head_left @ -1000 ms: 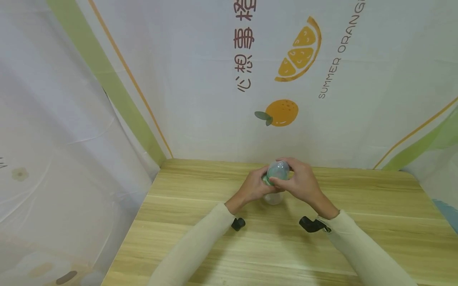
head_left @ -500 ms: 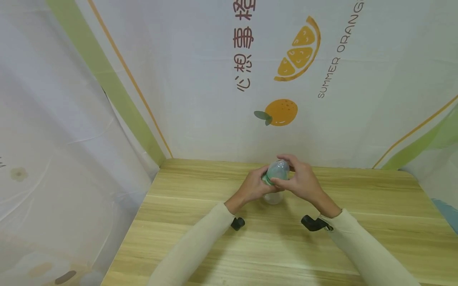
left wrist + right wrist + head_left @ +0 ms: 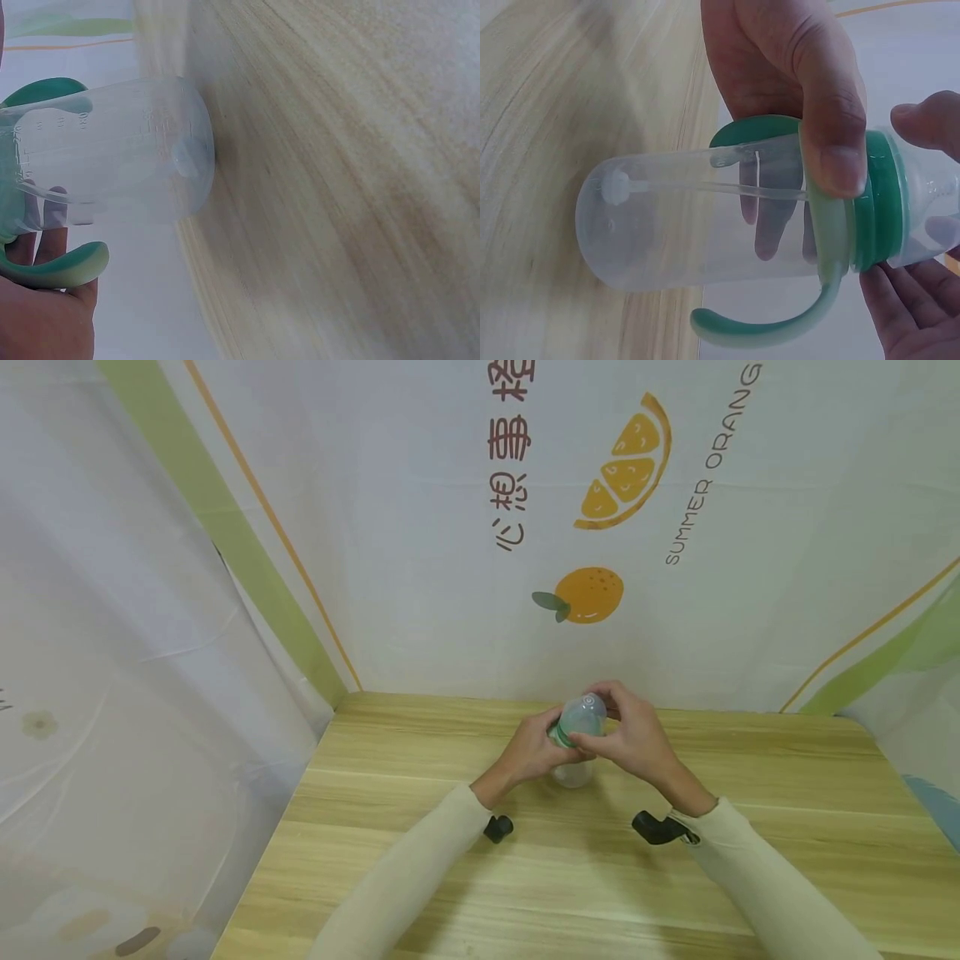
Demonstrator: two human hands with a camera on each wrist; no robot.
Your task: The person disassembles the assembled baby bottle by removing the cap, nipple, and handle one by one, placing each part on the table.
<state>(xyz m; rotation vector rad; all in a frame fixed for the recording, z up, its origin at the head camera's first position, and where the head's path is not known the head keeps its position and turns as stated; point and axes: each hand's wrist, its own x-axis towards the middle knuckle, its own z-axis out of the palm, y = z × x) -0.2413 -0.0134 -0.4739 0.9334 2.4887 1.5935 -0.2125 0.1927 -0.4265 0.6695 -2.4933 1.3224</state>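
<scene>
A clear baby bottle (image 3: 652, 225) with a green collar (image 3: 885, 202) and green side handles (image 3: 772, 330) stands upright on the wooden table. Inside it runs a straw (image 3: 705, 187) with a white weighted end. My left hand (image 3: 528, 747) grips the bottle just below the collar, its thumb pressed near the collar in the right wrist view. Over the top sits a clear domed cap (image 3: 585, 714). My right hand (image 3: 637, 743) holds this cap between thumb and curled fingers. In the left wrist view, the lower bottle (image 3: 120, 150) shows graduation marks.
The wooden table (image 3: 450, 893) ends at a white cloth backdrop (image 3: 427, 568) printed with oranges and lettering, close behind the bottle. More cloth hangs at the left side. Black wrist-camera mounts (image 3: 658, 828) stick out below the sleeves.
My right hand has moved slightly right, and its fingers have shifted their hold around the cap. The left hand and bottle have stayed nearly in place.
</scene>
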